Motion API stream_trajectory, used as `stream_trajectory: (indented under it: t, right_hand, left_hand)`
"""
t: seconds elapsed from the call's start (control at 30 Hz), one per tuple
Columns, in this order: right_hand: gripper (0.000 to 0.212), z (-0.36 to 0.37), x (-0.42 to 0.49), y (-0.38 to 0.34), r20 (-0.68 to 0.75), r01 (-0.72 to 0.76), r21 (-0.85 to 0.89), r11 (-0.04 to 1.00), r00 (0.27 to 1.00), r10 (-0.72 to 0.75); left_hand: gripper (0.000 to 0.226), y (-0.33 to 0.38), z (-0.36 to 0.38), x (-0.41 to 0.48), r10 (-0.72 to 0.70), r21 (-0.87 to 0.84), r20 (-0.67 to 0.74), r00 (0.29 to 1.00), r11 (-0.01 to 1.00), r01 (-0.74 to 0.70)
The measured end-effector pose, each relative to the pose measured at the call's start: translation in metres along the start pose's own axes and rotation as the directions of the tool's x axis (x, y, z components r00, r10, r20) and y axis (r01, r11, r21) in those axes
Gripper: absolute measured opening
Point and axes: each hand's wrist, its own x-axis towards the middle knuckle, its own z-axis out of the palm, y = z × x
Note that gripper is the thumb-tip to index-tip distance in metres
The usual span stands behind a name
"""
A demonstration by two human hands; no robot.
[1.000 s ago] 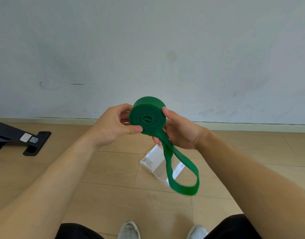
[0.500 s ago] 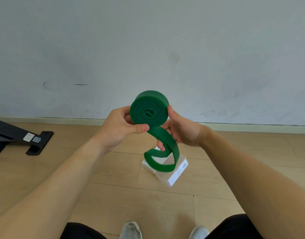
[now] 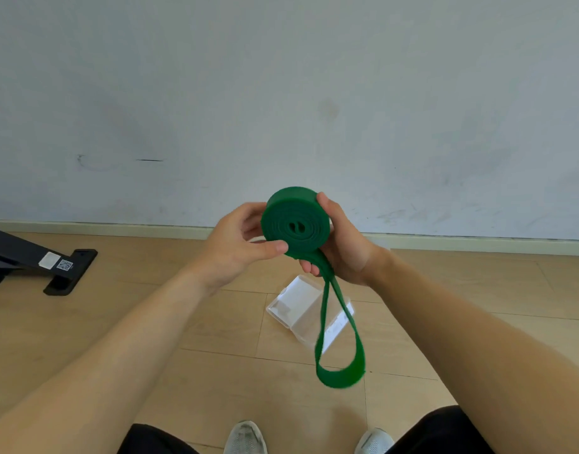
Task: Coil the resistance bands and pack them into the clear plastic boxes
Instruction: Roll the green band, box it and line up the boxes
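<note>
A green resistance band (image 3: 294, 224) is wound into a thick coil held up in front of me, with a loose loop hanging below it. My left hand (image 3: 235, 247) pinches the coil's left side, thumb on its front face. My right hand (image 3: 340, 247) wraps round the coil's right side, fingers behind and under it where the tail leaves. The hanging loop reaches down over a clear plastic box (image 3: 304, 309) lying open on the floor below my hands.
A black metal base with a white label (image 3: 49, 260) lies on the wooden floor at the left, near the wall's skirting. My two grey shoes (image 3: 245, 437) and dark trousers sit at the bottom edge.
The loose tail has dropped from a short curled loop into a longer hanging loop. The coil and both hands sit slightly lower and further right than half a second ago.
</note>
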Motion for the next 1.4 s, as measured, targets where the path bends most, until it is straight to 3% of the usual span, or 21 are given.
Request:
stream_trajectory:
  t: [0.17,0.37,0.47,0.6,0.67,0.8,1.0,1.07,1.13,1.23,1.33,1.4]
  right_hand:
    - [0.089,0.004,0.003,0.002,0.0,0.034,0.264,0.964,0.999,-0.036]
    - [0.096,0.002,0.003,0.005,0.059,-0.057,0.297,0.953,0.997,0.041]
    - [0.104,-0.006,0.0,0.005,0.163,-0.155,0.222,0.963,0.979,0.121]
    - [0.124,-0.015,-0.001,0.006,0.144,-0.298,0.024,0.954,0.946,0.291]
    - [0.128,-0.015,0.0,0.007,0.12,-0.298,-0.063,0.953,0.945,0.304]
    - [0.096,-0.011,0.003,0.006,0.044,-0.201,-0.097,0.975,0.978,0.206]
    - [0.089,-0.002,-0.002,0.003,0.094,-0.101,-0.12,0.988,0.989,0.113]
    - [0.084,-0.001,-0.001,0.004,0.086,-0.055,-0.049,0.997,0.995,0.059]
    - [0.084,-0.001,0.001,0.006,0.065,-0.023,0.052,0.998,0.998,0.02]
    - [0.087,0.002,0.005,0.008,0.053,0.006,0.177,0.984,0.998,-0.016]
    - [0.094,0.007,0.007,0.009,0.063,-0.007,0.263,0.965,0.998,-0.01]
    - [0.097,0.007,0.009,0.011,0.086,-0.044,0.306,0.951,0.996,0.019]
  left_hand:
    - [0.038,0.002,0.022,0.002,-0.015,-0.12,-0.097,0.995,0.993,0.003]
    - [0.039,0.006,0.017,0.007,-0.005,-0.009,-0.081,0.997,1.0,0.004]
    - [0.046,0.01,0.008,0.009,-0.019,0.046,-0.062,0.998,0.999,0.022]
    - [0.049,0.009,-0.003,0.007,-0.03,0.096,-0.049,0.998,0.995,0.035]
    - [0.05,0.01,-0.008,0.008,-0.025,0.138,-0.037,0.999,0.99,0.03]
    - [0.052,0.013,-0.022,0.009,-0.011,0.335,-0.017,1.0,0.942,0.016]
    - [0.05,0.015,-0.021,0.009,-0.014,0.492,0.084,0.996,0.87,-0.029]
    - [0.048,0.011,-0.02,0.008,0.008,0.406,0.067,0.998,0.913,-0.034]
    - [0.049,0.006,-0.018,0.004,0.024,0.181,0.016,1.0,0.983,-0.027]
    - [0.047,0.001,0.0,-0.003,-0.005,-0.064,-0.057,0.998,0.998,0.002]
    - [0.044,0.0,0.014,-0.001,-0.02,-0.128,-0.077,0.997,0.992,0.01]
    - [0.041,0.003,0.01,0.003,-0.012,-0.083,-0.087,0.996,0.997,0.005]
